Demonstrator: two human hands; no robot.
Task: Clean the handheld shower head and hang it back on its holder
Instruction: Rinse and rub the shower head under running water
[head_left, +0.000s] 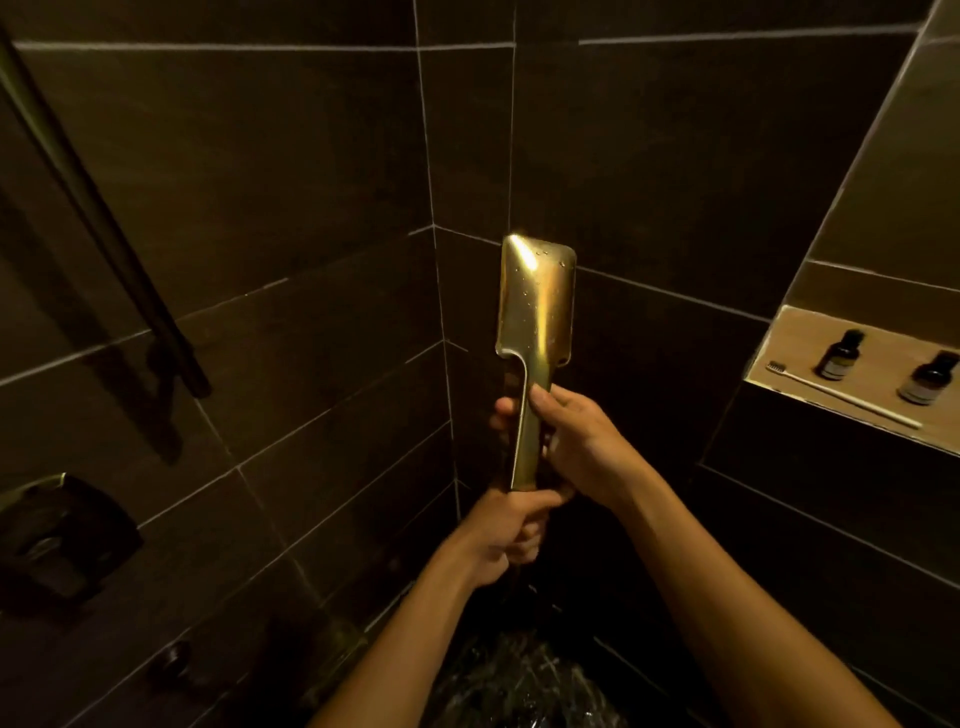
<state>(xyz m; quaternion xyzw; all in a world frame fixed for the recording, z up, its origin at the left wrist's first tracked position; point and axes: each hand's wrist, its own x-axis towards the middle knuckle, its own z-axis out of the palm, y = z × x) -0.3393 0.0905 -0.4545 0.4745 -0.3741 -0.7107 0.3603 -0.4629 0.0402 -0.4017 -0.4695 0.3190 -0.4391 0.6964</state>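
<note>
A gold, flat rectangular handheld shower head (535, 306) stands upright in front of the tiled corner, its back toward me and wet with droplets. My left hand (506, 535) grips the bottom end of its handle. My right hand (571, 441) wraps the handle higher up, fingers curled around it just below the head. The spray face is turned away and hidden. A dark slanted rail (98, 218) runs down the left wall; I cannot tell whether it carries the holder.
Dark tiled walls meet in a corner ahead. A dark valve plate (57, 535) sits low on the left wall. A wall niche (852, 410) at right holds two small dark bottles (839, 356) and a toothbrush (841, 395). The floor below is wet.
</note>
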